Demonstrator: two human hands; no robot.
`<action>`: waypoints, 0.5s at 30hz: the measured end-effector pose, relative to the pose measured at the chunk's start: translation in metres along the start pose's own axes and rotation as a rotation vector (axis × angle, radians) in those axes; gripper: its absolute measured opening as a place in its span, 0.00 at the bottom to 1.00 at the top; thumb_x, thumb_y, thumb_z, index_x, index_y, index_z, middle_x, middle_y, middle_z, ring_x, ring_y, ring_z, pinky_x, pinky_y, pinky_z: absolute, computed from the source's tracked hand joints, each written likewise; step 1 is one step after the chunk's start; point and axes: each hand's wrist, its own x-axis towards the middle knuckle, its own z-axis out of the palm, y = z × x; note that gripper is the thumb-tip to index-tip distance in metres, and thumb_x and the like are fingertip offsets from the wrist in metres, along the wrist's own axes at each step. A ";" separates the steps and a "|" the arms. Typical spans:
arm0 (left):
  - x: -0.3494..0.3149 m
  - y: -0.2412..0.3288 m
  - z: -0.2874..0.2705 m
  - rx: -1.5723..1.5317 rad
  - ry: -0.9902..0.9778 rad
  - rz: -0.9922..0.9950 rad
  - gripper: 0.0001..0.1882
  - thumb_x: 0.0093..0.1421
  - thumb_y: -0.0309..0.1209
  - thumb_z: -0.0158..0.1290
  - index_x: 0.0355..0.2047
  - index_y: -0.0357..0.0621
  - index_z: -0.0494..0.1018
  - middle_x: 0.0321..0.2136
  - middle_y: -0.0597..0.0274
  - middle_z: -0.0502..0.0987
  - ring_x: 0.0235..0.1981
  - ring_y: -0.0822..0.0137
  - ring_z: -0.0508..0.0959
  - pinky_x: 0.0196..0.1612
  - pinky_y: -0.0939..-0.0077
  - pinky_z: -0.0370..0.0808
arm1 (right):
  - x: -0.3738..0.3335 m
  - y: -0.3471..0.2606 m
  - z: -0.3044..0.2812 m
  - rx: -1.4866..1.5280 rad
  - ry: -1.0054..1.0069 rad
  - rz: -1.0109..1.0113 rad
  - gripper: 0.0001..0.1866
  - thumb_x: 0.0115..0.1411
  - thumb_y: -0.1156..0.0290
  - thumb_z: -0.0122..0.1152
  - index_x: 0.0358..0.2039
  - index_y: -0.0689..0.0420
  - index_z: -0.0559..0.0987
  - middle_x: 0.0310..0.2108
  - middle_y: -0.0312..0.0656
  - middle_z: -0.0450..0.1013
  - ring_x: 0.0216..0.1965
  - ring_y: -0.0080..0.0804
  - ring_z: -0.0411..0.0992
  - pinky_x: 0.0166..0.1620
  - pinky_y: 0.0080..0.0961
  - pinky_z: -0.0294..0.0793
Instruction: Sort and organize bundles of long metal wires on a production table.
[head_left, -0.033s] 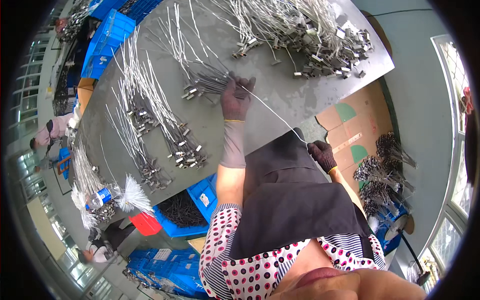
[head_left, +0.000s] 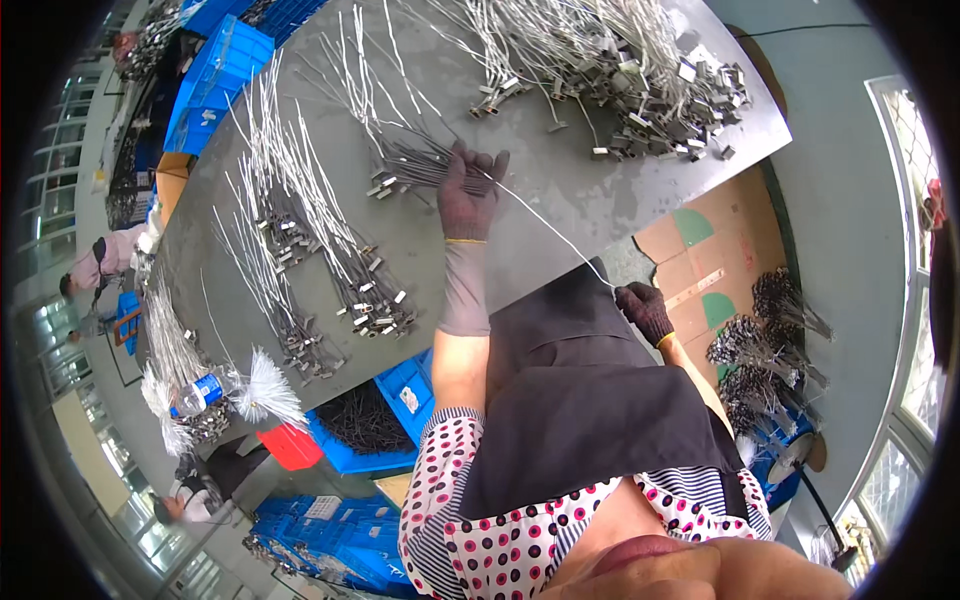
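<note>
My left hand [head_left: 467,192], in a dark glove, is closed at the right end of a small pile of dark-sleeved cables [head_left: 415,165] on the grey metal table. A thin white cable [head_left: 545,222] runs from its fingers slantwise down to my right hand [head_left: 645,310]. That hand, also gloved, is closed on the cable's near end beside my black apron. Whether the left fingers hold any of the pile's other cables, I cannot tell. Small metal connectors [head_left: 381,186] show at the pile's left end.
A big heap of cables with connectors [head_left: 650,100] covers the table's far right. More cable bundles [head_left: 372,295] lie at left, near a water bottle [head_left: 197,396]. Blue bins [head_left: 222,75] stand beyond the table's edge. Cardboard [head_left: 700,240] and dark bundles [head_left: 755,345] are at right.
</note>
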 end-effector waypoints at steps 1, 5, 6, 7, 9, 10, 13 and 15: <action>0.002 0.011 0.005 -0.030 -0.051 -0.020 0.11 0.62 0.32 0.56 0.44 0.43 0.75 0.32 0.63 0.76 0.36 0.61 0.78 0.59 0.40 0.71 | 0.006 -0.002 0.002 -0.006 -0.009 -0.001 0.19 0.62 0.59 0.60 0.30 0.66 0.80 0.20 0.41 0.74 0.24 0.25 0.71 0.31 0.27 0.70; 0.006 0.035 0.013 0.053 -0.073 0.055 0.12 0.63 0.33 0.57 0.44 0.42 0.75 0.31 0.63 0.75 0.38 0.63 0.77 0.59 0.40 0.71 | 0.032 -0.011 0.014 -0.037 -0.116 -0.063 0.20 0.64 0.55 0.58 0.31 0.63 0.81 0.21 0.37 0.73 0.24 0.21 0.69 0.29 0.23 0.69; 0.006 0.037 0.018 0.197 -0.003 0.079 0.12 0.63 0.32 0.57 0.43 0.41 0.74 0.31 0.63 0.75 0.35 0.64 0.77 0.56 0.42 0.74 | 0.041 -0.018 0.018 -0.075 -0.105 -0.136 0.21 0.64 0.54 0.57 0.32 0.63 0.81 0.21 0.38 0.73 0.24 0.22 0.69 0.29 0.24 0.69; 0.004 0.038 0.019 0.343 0.069 0.103 0.12 0.63 0.32 0.57 0.43 0.39 0.74 0.31 0.62 0.76 0.32 0.66 0.77 0.53 0.43 0.77 | 0.051 -0.036 0.022 -0.108 -0.142 -0.098 0.23 0.66 0.53 0.55 0.34 0.64 0.81 0.23 0.38 0.74 0.24 0.23 0.69 0.30 0.25 0.70; 0.000 0.029 0.019 0.587 0.146 0.141 0.11 0.62 0.32 0.59 0.41 0.40 0.76 0.30 0.62 0.77 0.29 0.69 0.77 0.45 0.55 0.80 | 0.071 -0.070 0.039 -0.015 -0.144 -0.148 0.21 0.65 0.55 0.55 0.40 0.64 0.80 0.28 0.42 0.75 0.28 0.25 0.70 0.33 0.28 0.71; 0.001 0.020 0.018 0.831 0.217 0.184 0.11 0.61 0.33 0.60 0.40 0.40 0.77 0.29 0.63 0.78 0.25 0.71 0.76 0.36 0.66 0.82 | 0.077 -0.097 0.046 0.006 -0.140 -0.290 0.24 0.65 0.52 0.53 0.43 0.65 0.79 0.30 0.43 0.76 0.29 0.26 0.70 0.34 0.27 0.72; -0.008 -0.007 -0.007 1.025 0.251 0.213 0.11 0.58 0.35 0.63 0.36 0.42 0.80 0.27 0.64 0.80 0.21 0.76 0.74 0.22 0.81 0.71 | 0.098 -0.174 0.075 -0.011 -0.099 -0.333 0.29 0.68 0.49 0.47 0.55 0.64 0.72 0.38 0.47 0.77 0.36 0.31 0.76 0.32 0.27 0.75; -0.013 -0.022 0.009 1.086 0.326 0.129 0.12 0.58 0.38 0.63 0.35 0.42 0.79 0.24 0.66 0.78 0.20 0.76 0.72 0.22 0.80 0.69 | 0.111 -0.208 0.090 0.067 -0.007 -0.344 0.30 0.68 0.48 0.48 0.55 0.64 0.72 0.40 0.48 0.77 0.36 0.33 0.77 0.31 0.27 0.76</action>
